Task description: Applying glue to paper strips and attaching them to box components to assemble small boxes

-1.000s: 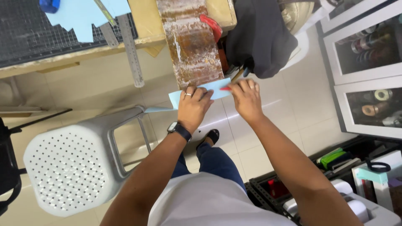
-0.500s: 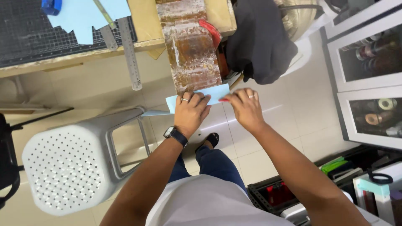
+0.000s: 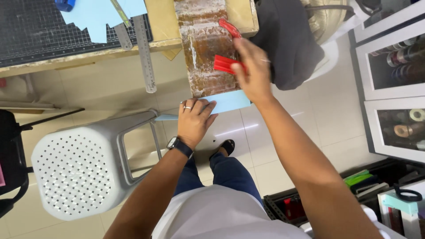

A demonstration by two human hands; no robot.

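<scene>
Two hands work at the edge of the counter (image 3: 248, 17). A light blue paper strip (image 3: 228, 102), flat and long with crisp straight edges, lies across the near end of a stained brown board (image 3: 201, 48). Her left hand (image 3: 195, 119) presses it down, fingers spread flat. Her right hand (image 3: 252, 71) has its grip closed around a red tool (image 3: 226, 64) above the board.
</scene>
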